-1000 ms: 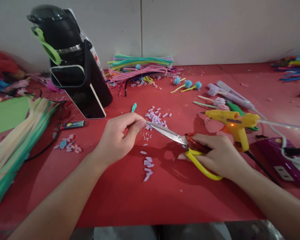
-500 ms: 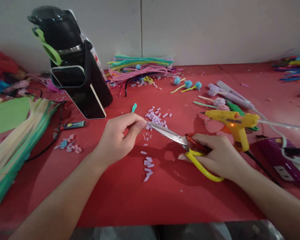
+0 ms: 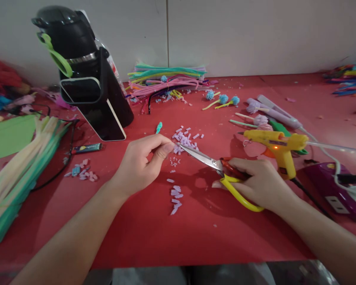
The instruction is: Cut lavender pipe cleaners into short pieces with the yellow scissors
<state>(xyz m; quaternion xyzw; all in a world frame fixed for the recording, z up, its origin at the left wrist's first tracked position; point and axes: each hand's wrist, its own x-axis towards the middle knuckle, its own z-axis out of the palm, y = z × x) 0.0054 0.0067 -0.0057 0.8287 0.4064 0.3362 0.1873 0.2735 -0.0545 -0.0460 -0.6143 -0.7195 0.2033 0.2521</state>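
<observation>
In my right hand [image 3: 261, 184] is a pair of scissors [image 3: 200, 157] with one red and one yellow handle. The blades look closed or almost closed, and their tips reach the fingertips of my left hand [image 3: 146, 160]. Thumb and forefinger of that left hand are pinched together; whatever they hold is too small to name. Behind the blades lies a pile of short lilac cut pieces [image 3: 186, 136]. Tiny lilac crumbs [image 3: 174, 161] and a short row of lilac strips [image 3: 175, 194] lie on the red table below the fingertips.
At left stand a black bottle [image 3: 115, 91] and a phone [image 3: 97, 118] leaning on it, near a bundle of pale and green stems [image 3: 32, 166]. On the right are a yellow glue gun [image 3: 281, 146] with a lit orange light and a purple power strip [image 3: 329, 190]. Pipe cleaners [image 3: 169, 75] lie against the wall.
The scissors and my right hand have shifted very slightly, with the yellow handle a little higher. My left hand keeps its pinch in the same place.
</observation>
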